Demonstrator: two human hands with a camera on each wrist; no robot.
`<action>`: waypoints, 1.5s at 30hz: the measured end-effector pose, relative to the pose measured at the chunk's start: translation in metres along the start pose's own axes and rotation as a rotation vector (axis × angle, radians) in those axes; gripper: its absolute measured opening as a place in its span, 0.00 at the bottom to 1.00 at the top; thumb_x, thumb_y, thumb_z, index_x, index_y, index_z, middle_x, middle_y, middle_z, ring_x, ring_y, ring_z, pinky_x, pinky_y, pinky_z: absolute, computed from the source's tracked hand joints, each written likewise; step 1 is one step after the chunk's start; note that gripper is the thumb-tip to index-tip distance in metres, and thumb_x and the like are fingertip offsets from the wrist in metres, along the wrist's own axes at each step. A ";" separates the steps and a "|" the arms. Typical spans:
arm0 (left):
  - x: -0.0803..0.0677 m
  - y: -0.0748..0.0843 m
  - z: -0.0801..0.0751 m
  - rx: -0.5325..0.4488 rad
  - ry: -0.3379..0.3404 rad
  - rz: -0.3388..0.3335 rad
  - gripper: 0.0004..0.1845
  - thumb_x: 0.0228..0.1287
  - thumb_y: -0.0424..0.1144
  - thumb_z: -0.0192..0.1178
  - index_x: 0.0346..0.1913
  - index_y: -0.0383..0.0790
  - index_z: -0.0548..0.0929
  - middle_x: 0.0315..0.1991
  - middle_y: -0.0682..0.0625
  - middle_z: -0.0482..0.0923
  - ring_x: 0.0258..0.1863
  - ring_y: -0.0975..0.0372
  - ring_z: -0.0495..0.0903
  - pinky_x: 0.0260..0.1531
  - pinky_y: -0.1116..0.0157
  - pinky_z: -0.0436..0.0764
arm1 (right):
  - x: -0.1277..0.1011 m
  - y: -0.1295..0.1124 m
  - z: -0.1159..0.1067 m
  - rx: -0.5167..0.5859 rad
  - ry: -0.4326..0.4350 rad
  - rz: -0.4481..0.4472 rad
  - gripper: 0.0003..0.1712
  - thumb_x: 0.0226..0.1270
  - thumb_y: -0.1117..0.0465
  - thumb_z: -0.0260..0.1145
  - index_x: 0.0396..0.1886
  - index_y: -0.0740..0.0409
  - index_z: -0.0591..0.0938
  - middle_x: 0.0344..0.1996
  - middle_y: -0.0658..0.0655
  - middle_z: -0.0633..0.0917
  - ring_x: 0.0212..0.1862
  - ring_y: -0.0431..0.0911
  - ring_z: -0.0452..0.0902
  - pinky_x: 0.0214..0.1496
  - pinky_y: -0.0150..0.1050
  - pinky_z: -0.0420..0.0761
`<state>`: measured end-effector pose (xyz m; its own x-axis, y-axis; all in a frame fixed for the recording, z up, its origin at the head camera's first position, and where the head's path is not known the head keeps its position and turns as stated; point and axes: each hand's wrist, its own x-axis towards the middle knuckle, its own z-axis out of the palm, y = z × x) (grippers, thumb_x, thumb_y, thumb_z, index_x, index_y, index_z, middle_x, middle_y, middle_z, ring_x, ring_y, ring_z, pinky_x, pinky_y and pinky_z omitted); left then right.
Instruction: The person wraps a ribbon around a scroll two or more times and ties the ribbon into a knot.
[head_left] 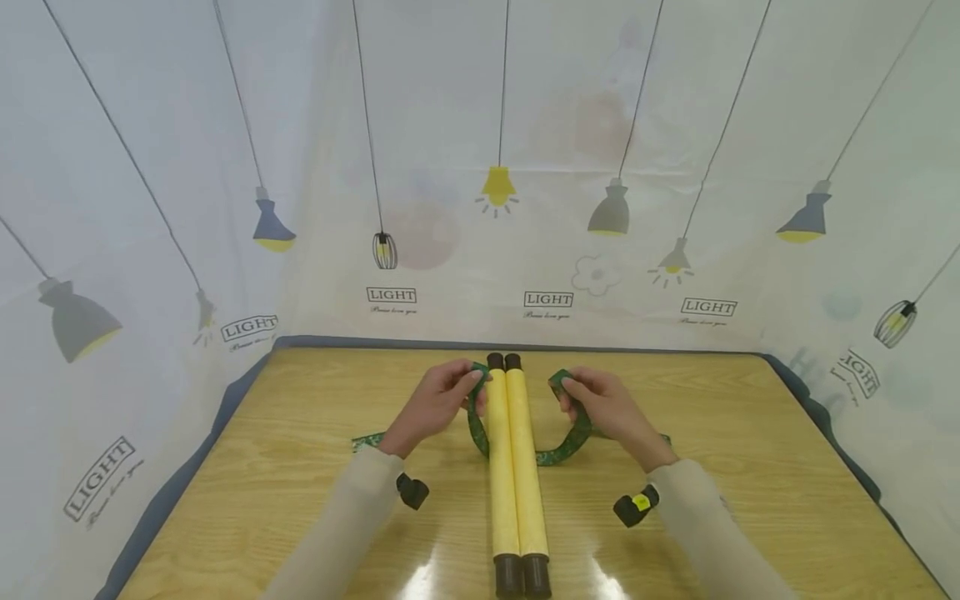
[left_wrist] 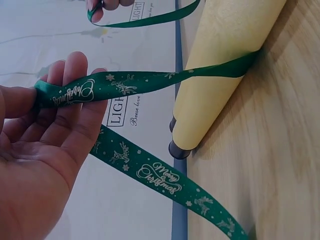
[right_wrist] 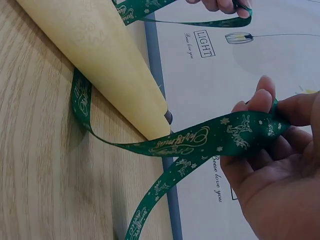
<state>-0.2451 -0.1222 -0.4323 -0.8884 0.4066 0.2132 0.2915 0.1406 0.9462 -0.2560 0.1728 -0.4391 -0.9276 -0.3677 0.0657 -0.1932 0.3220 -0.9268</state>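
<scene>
Two yellow paper rolls (head_left: 513, 467) with dark end caps lie side by side along the middle of the wooden table (head_left: 285, 467). A green Christmas-print ribbon (head_left: 570, 442) passes under them and rises on both sides. My left hand (head_left: 471, 379) pinches the ribbon's left part just beside the rolls' far end. My right hand (head_left: 564, 385) pinches the right part at the same height. In the left wrist view, the left hand (left_wrist: 37, 97) holds the ribbon (left_wrist: 140, 82) between thumb and fingers, stretched toward the rolls (left_wrist: 220, 75). In the right wrist view, the right hand (right_wrist: 272, 117) holds the ribbon (right_wrist: 200, 140) likewise.
The ribbon's loose ends trail flat on the table at the left (head_left: 367, 440) and right (head_left: 663, 437). White sheets printed with lamps (head_left: 498, 187) enclose the table on three sides. A black wrist camera (head_left: 636, 506) sits on each forearm.
</scene>
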 end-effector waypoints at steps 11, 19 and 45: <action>0.007 0.006 0.008 0.016 -0.021 0.033 0.13 0.82 0.41 0.50 0.45 0.35 0.81 0.38 0.30 0.79 0.33 0.41 0.84 0.36 0.54 0.89 | 0.006 -0.007 0.018 0.037 -0.104 -0.077 0.16 0.84 0.60 0.52 0.46 0.68 0.81 0.27 0.56 0.81 0.27 0.52 0.78 0.31 0.38 0.82; 0.012 0.012 0.016 0.163 -0.004 0.079 0.13 0.80 0.41 0.53 0.45 0.38 0.85 0.36 0.39 0.84 0.36 0.51 0.85 0.31 0.66 0.83 | 0.011 -0.011 0.037 0.061 -0.167 -0.072 0.16 0.84 0.60 0.52 0.47 0.68 0.81 0.26 0.53 0.80 0.26 0.43 0.75 0.30 0.34 0.79; 0.014 0.017 0.011 0.453 -0.047 0.067 0.05 0.71 0.41 0.66 0.39 0.44 0.86 0.34 0.49 0.85 0.30 0.61 0.79 0.31 0.65 0.82 | 0.007 -0.020 0.038 -0.090 -0.107 -0.122 0.11 0.79 0.60 0.60 0.49 0.62 0.83 0.26 0.60 0.82 0.25 0.48 0.75 0.27 0.37 0.78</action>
<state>-0.2484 -0.1045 -0.4158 -0.8482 0.4671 0.2496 0.4829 0.4887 0.7266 -0.2461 0.1306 -0.4339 -0.8573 -0.4977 0.1317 -0.3348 0.3446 -0.8770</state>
